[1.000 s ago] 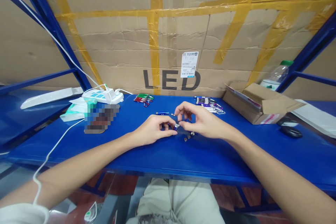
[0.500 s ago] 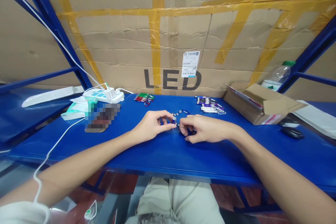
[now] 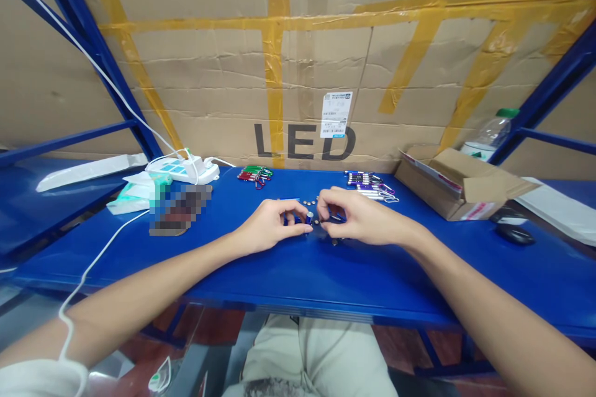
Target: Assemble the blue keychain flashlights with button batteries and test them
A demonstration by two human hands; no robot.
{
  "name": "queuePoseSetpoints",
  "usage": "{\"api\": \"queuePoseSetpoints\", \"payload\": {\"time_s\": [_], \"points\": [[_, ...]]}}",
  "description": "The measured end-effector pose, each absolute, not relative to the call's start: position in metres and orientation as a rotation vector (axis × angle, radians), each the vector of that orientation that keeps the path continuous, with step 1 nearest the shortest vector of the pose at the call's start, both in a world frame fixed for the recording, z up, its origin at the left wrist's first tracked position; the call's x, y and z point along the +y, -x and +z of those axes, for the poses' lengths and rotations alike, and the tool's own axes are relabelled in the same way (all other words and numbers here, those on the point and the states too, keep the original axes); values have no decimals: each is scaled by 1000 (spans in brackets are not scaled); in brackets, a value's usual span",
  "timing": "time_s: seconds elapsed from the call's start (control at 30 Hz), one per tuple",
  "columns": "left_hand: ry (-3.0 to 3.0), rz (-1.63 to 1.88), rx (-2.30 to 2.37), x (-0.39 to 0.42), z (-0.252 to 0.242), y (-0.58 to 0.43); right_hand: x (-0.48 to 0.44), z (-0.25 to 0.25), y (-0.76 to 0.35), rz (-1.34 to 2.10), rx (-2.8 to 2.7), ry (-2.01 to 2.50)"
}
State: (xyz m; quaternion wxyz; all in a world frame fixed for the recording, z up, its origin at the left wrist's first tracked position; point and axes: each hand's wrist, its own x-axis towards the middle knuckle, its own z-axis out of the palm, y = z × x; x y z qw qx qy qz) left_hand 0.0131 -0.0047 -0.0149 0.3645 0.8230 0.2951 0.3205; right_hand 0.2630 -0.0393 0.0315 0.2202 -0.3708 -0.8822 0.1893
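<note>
My left hand point(image 3: 263, 226) pinches a small blue metal tube point(image 3: 309, 217) upright between thumb and fingers, its silver end facing up. Just across from it, my right hand point(image 3: 365, 217) has its thumb and fingers curled together; anything in its fingertips is too small to make out. Small round silver pieces, like button cells point(image 3: 309, 203), lie on the blue table point(image 3: 288, 279) beyond the fingertips. Another small round piece point(image 3: 334, 242) is beneath the right hand. Dark blue parts under the right palm are mostly hidden.
Red and green mini flashlights with carabiners point(image 3: 254, 175) lie at the back. Purple, silver and dark ones point(image 3: 367, 181) lie right of them. At right are an opened cardboard box point(image 3: 456, 189), black mouse point(image 3: 514, 234) and bottle point(image 3: 491, 133); at left, a power strip point(image 3: 181, 169) and cable.
My right hand has moved slightly up and away from me, uncovering a small round piece beneath it. The left hand keeps the blue tube in nearly the same place.
</note>
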Motion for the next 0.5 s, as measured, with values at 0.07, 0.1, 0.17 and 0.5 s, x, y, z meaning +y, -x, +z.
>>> {"api": "queuePoseSetpoints", "payload": {"time_s": [0.07,0.1,0.17,0.5], "points": [[-2135,791,730,-7,-14,-14,-40,31,-261,500,-2364,1001],[-2147,777,724,-8,-13,-14,-41,30,-260,500,-2339,986],[-2174,758,716,-8,-12,-15,-42,28,-258,516,-2317,967],[-2210,739,689,-8,-13,-15,-42,22,-253,550,-2300,977]]}}
